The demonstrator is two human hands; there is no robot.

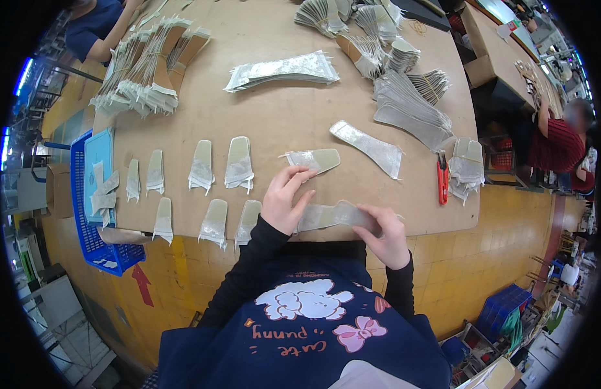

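A pale grey-green, rounded fabric piece (325,157) with a silvery patch lies on the table. My left hand (284,201) is at its lower edge, fingertips touching it and the thumb held apart. Close to the table's front edge, my right hand (388,238) grips the right end of a long grey fabric piece (323,216) between thumb and fingers. That piece's left end reaches below my left thumb. Farther right lies another long silvery fabric piece (371,148), untouched.
Small rounded pieces (239,162) stand in two rows at left. Bundled strips (145,68), a flat stack (284,70) and grey stacks (410,107) lie farther back. A red cutter (442,178) is at right. A blue basket (112,249) stands beside the table. Other people work nearby.
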